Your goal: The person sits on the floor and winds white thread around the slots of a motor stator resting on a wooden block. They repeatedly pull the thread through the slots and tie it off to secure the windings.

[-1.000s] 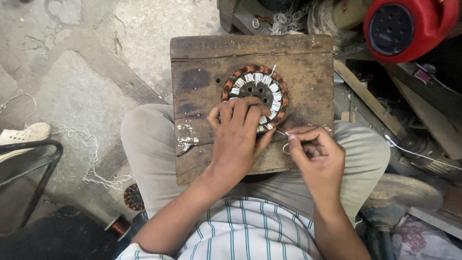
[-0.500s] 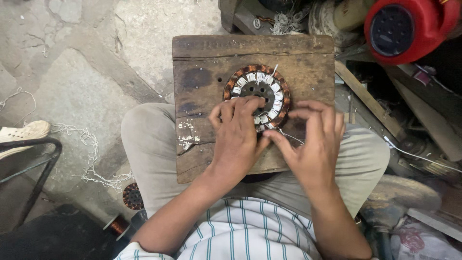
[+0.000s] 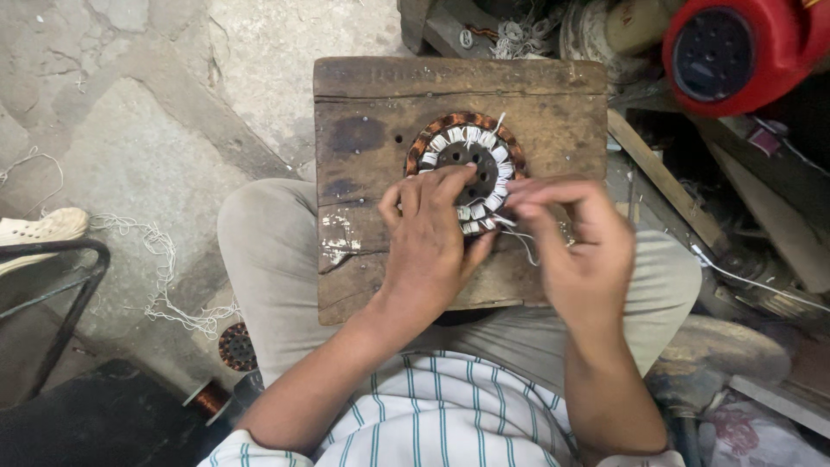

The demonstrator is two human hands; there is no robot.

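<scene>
1. One round stator [image 3: 467,169] with copper coils lies on the wooden board [image 3: 372,130] across the person's lap; white insulation strips already sit around most of its ring, as far as shows.
2. The left hand [image 3: 432,233] presses flat on the stator's near edge.
3. The right hand [image 3: 575,242], just right of the stator, pinches one thin white thread [image 3: 523,246].
4. Left of the board, on the floor: one small wound disc [image 3: 236,346], one copper wire spool [image 3: 207,399].

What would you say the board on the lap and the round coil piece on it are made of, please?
Board: wood, unfinished and worn, with visible grain, dark stains and chipped white paint. Coil piece: looks like copper wire, reddish-orange and glossy in its windings, around a dark, probably metal core, with white slips, possibly paper, between them.
</scene>
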